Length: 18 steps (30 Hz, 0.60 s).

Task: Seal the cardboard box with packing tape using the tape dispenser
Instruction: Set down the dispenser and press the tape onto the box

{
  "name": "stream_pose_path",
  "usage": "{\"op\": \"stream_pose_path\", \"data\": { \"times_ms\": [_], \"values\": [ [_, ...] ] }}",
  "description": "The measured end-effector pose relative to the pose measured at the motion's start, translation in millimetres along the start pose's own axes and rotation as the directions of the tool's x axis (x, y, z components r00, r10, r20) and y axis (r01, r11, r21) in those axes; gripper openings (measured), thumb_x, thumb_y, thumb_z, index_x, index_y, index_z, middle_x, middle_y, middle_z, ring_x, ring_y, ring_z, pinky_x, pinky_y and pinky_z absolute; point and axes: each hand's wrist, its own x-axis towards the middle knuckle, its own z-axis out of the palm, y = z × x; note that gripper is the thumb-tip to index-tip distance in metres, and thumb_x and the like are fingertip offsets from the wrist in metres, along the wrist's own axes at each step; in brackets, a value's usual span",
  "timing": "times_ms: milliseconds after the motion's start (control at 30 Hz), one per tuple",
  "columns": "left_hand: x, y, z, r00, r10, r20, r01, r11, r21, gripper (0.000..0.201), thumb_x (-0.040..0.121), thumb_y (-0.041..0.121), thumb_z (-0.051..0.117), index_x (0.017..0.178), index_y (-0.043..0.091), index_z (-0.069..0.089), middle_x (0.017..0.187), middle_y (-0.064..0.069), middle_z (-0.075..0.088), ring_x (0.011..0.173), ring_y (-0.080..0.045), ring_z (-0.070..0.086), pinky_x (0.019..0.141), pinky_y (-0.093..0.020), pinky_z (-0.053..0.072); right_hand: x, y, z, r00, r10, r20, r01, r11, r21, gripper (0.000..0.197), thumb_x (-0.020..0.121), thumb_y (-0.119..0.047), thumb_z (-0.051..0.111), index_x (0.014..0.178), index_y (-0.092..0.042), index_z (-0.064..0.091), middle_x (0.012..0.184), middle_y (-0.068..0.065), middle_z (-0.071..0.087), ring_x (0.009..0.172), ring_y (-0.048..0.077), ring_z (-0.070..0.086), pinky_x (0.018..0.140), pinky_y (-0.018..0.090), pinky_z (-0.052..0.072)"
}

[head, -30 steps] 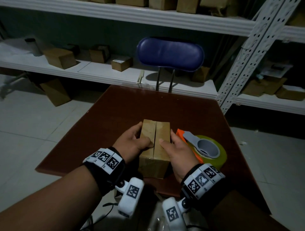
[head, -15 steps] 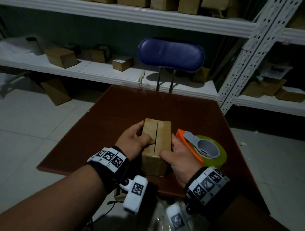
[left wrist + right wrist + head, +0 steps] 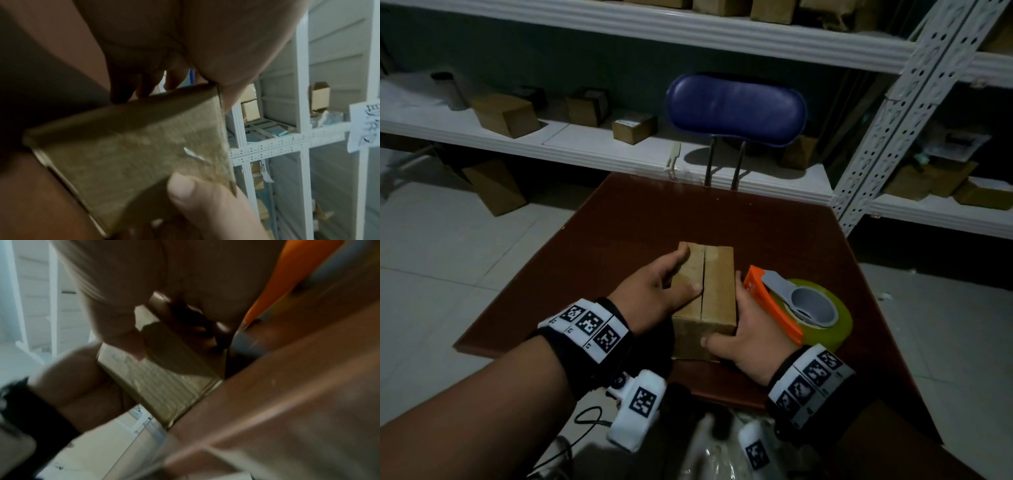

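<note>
A small brown cardboard box (image 3: pixel 717 284) lies on the dark red table (image 3: pixel 756 226), its two top flaps meeting in a centre seam with no tape seen on it. My left hand (image 3: pixel 654 294) grips the box's left side, with the thumb pressed on the left flap by the seam. My right hand (image 3: pixel 748 325) holds the near right corner, its thumb (image 3: pixel 185 190) on the near end face (image 3: pixel 133 154) and its fingers along the right side. An orange tape dispenser (image 3: pixel 801 308) with a grey handle and a yellowish tape roll lies just right of the right hand, untouched.
A blue chair back (image 3: pixel 736 106) stands behind the table's far edge. White metal shelves (image 3: pixel 585 150) with several cardboard boxes run along the wall. A perforated white post (image 3: pixel 887 130) rises at the right. The near table edge is under my wrists.
My right hand has slid down off the top flap to the near right corner, with its thumb now on the end face. The left hand keeps its grip.
</note>
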Motion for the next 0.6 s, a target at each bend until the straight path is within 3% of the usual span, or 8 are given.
{"op": "stream_pose_path", "data": {
  "times_ms": [67, 167, 367, 467, 533, 600],
  "values": [
    [-2.9, 4.0, -3.3, 0.998, -0.028, 0.055, 0.026, 0.999, 0.035, 0.104, 0.071, 0.044, 0.076, 0.157, 0.029, 0.019, 0.157, 0.016, 0.028, 0.140, -0.003, 0.030, 0.118, -0.034, 0.031, 0.1, -2.5, -4.7, 1.000, -0.009, 0.027, 0.009, 1.000, 0.011, 0.117, 0.073, -0.017, 0.084, 0.159, -0.040, 0.008, 0.133, -0.012, 0.063, 0.115, 0.008, 0.066, 0.092, 0.039, 0.059],
    [-9.0, 9.5, -6.1, 0.991, -0.044, 0.124, 0.033, 0.995, 0.090, 0.119, 0.063, 0.047, 0.081, 0.157, 0.033, 0.011, 0.150, 0.018, 0.030, 0.137, -0.004, 0.037, 0.114, -0.032, 0.037, -2.3, -7.7, -10.8, 0.995, -0.030, 0.093, 0.020, 0.994, 0.110, 0.099, 0.079, -0.007, 0.083, 0.155, -0.035, 0.026, 0.135, -0.008, 0.064, 0.122, 0.013, 0.063, 0.101, 0.045, 0.054],
    [-11.4, 13.1, -8.8, 0.990, -0.048, 0.134, 0.032, 0.992, 0.125, 0.121, 0.061, 0.043, 0.082, 0.158, 0.030, 0.011, 0.160, 0.011, 0.026, 0.140, -0.004, 0.033, 0.117, -0.031, 0.033, -7.1, -10.4, -12.1, 0.990, -0.087, 0.110, 0.075, 0.992, 0.104, 0.079, 0.087, -0.022, 0.076, 0.149, -0.039, 0.032, 0.141, -0.011, 0.060, 0.131, 0.010, 0.055, 0.106, 0.038, 0.049],
    [-10.9, 12.9, -12.6, 0.986, -0.065, 0.156, 0.044, 0.990, 0.132, 0.125, 0.058, 0.049, 0.084, 0.157, 0.033, 0.011, 0.158, 0.013, 0.027, 0.139, -0.003, 0.033, 0.115, -0.028, 0.033, -7.0, -8.9, -11.8, 0.993, -0.081, 0.086, 0.076, 0.995, 0.066, 0.085, 0.083, -0.031, 0.081, 0.151, -0.041, 0.031, 0.141, -0.011, 0.059, 0.131, 0.011, 0.055, 0.107, 0.043, 0.048],
    [-11.4, 13.3, -15.3, 0.977, -0.082, 0.196, 0.060, 0.992, 0.114, 0.130, 0.054, 0.054, 0.087, 0.157, 0.036, 0.010, 0.158, 0.015, 0.025, 0.142, -0.005, 0.031, 0.118, -0.034, 0.033, -6.3, -7.2, -12.1, 0.995, -0.070, 0.067, 0.068, 0.997, 0.042, 0.092, 0.079, -0.035, 0.085, 0.152, -0.042, 0.030, 0.141, -0.011, 0.059, 0.131, 0.012, 0.056, 0.106, 0.047, 0.049],
    [-13.1, 16.2, -16.4, 0.972, -0.093, 0.216, 0.072, 0.992, 0.101, 0.126, 0.058, 0.044, 0.086, 0.157, 0.034, 0.008, 0.156, 0.016, 0.024, 0.141, -0.005, 0.030, 0.117, -0.034, 0.035, -6.0, -6.3, -12.3, 0.996, -0.062, 0.058, 0.061, 0.998, 0.024, 0.095, 0.076, -0.034, 0.087, 0.152, -0.043, 0.030, 0.140, -0.012, 0.060, 0.129, 0.010, 0.057, 0.105, 0.046, 0.050]
  ]
}}
